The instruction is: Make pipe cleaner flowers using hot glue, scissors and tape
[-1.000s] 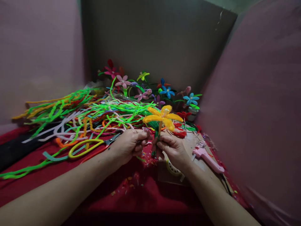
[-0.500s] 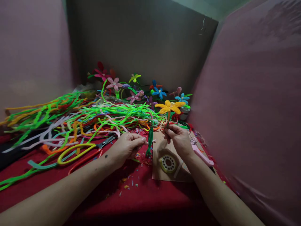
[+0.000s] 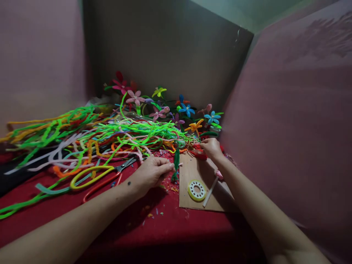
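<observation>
My right hand (image 3: 211,147) is stretched out to the back of the table, fingers closed around the stem of a yellow pipe-cleaner flower (image 3: 194,126), which stands among the other flowers. My left hand (image 3: 153,171) rests on the red cloth, its fingertips pinched on a dark green pipe cleaner (image 3: 176,164) that stands upright next to it. A brown card (image 3: 192,172) lies between my hands with a yellow-rimmed tape roll (image 3: 196,190) on it.
A big tangle of coloured pipe cleaners (image 3: 90,137) covers the left half of the table. Scissors with yellow and red handles (image 3: 96,174) lie by my left hand. Finished flowers (image 3: 165,104) stand at the back. A pink glue gun (image 3: 214,181) lies under my right forearm. Pink cushions flank both sides.
My right hand has carried the yellow flower away from my left hand to the group of flowers at the back. The left hand stays put with the green pipe cleaner.
</observation>
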`<state>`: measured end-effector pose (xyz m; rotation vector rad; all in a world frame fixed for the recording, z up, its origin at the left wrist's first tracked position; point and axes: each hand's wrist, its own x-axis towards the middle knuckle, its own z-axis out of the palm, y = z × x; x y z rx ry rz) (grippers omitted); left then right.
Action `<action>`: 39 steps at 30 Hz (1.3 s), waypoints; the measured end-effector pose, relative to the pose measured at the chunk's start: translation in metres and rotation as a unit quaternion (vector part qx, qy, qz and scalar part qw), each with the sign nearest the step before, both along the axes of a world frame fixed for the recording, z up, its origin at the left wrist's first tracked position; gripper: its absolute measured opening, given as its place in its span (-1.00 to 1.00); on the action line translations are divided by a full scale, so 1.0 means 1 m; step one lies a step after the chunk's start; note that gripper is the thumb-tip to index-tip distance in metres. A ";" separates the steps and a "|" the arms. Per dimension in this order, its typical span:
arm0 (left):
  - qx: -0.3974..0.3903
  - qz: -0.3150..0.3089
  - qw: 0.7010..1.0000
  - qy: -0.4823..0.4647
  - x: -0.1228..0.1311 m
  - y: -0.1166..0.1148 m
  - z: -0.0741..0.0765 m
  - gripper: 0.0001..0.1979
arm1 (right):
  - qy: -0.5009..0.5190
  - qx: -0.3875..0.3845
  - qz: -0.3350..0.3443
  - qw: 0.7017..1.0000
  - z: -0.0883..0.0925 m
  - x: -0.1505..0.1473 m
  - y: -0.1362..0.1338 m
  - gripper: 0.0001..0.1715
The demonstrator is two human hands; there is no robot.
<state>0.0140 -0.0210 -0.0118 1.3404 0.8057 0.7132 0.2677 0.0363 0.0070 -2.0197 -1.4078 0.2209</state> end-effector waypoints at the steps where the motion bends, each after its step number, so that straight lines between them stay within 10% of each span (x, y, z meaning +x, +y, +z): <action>1: 0.003 -0.001 1.000 0.002 0.000 0.000 0.000 -0.69 | -0.008 -0.017 -0.005 1.000 0.001 0.001 0.004 -0.82; 10: 0.029 -0.015 0.999 0.010 0.000 -0.003 -0.003 -0.64 | -0.050 -0.099 -0.022 0.994 -0.005 0.001 0.022 -0.63; 22: 0.060 -0.018 0.998 0.030 0.000 -0.006 -0.001 -0.63 | -0.087 -0.005 -0.031 0.996 -0.009 0.014 0.019 -0.74; 31: 0.073 -0.022 0.997 0.015 0.001 -0.015 0.005 -0.61 | -0.042 0.153 0.109 0.981 -0.013 -0.067 -0.023 -0.66; 39: 0.318 0.046 0.944 0.069 -0.020 -0.032 0.010 -0.80 | -0.040 0.267 0.224 0.936 -0.024 -0.107 -0.059 -0.56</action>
